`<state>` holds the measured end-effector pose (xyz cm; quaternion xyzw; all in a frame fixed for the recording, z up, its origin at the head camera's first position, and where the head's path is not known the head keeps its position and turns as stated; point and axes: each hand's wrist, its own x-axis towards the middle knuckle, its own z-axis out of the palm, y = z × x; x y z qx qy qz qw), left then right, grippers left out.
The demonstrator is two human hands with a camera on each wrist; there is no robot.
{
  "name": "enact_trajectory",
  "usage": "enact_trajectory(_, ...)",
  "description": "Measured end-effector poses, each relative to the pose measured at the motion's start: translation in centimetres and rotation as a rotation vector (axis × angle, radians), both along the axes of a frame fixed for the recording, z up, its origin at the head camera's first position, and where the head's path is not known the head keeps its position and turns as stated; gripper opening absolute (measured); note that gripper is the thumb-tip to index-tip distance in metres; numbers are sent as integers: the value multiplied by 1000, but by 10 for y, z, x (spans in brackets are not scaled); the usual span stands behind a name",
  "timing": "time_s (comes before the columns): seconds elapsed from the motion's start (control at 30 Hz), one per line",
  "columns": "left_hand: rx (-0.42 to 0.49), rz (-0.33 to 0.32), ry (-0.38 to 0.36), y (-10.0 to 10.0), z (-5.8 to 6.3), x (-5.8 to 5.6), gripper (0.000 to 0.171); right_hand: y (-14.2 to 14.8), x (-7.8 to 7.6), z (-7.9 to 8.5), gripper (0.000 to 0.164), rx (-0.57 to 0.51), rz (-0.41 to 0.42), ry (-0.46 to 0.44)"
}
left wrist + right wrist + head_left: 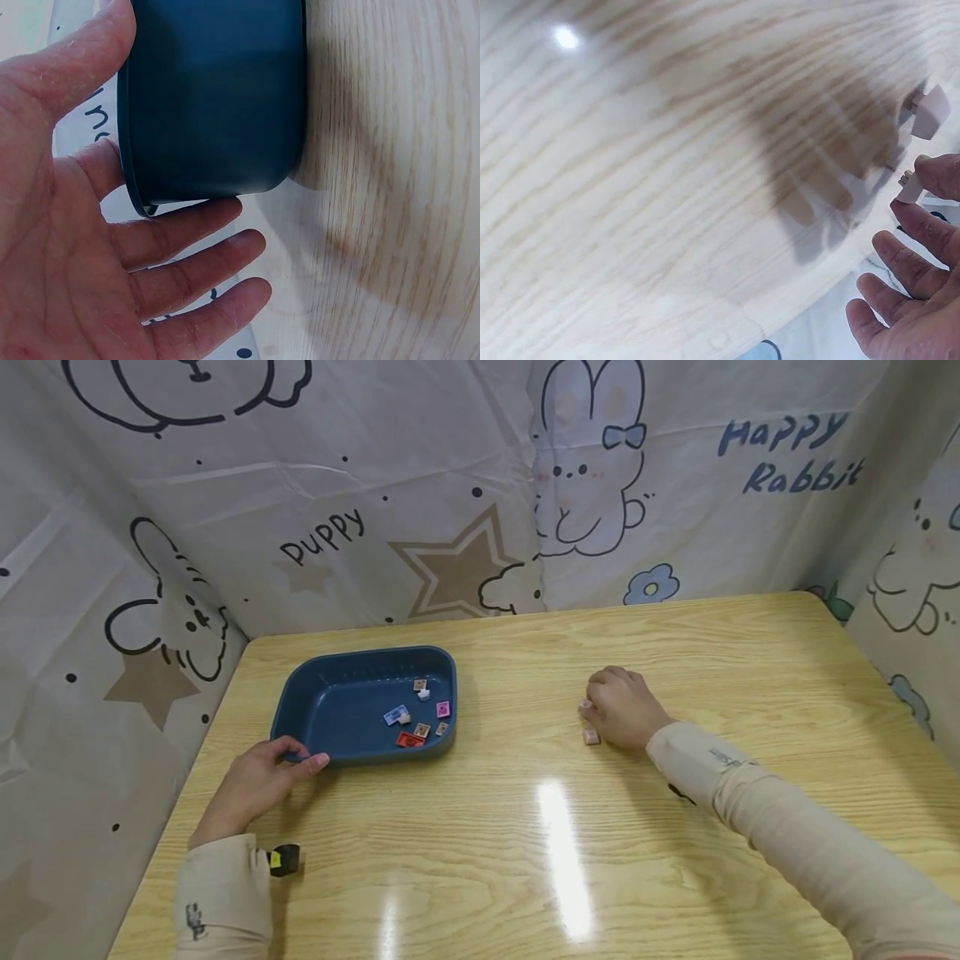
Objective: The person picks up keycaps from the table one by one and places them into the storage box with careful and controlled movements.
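A dark blue plastic tray stands on the left half of the table. At its near left corner my left hand holds the rim between thumb and index finger; the other fingers extend along the outer wall. Toward the right, my right hand pinches a small pale pink piece between thumb and index finger, close over the tabletop. Its remaining fingers are spread. A second pale pink piece lies on the table just beside that hand.
Several small pieces lie in the tray's right part, among them a blue one, a red one and a pink one. A printed cloth hangs behind the wood-grain table.
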<state>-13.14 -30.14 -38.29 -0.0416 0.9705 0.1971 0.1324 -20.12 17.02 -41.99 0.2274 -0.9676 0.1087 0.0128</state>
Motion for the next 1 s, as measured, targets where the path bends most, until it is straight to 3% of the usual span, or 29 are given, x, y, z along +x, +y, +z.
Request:
enact_trajectory(0.5,8,-24,28,-3,0,-1,58,-34,-5,15,22,-8,79,-1)
enact_trajectory(1.0,8,-15,41,-4,-1,-1,60,-98,-11,41,20,-47,208,58)
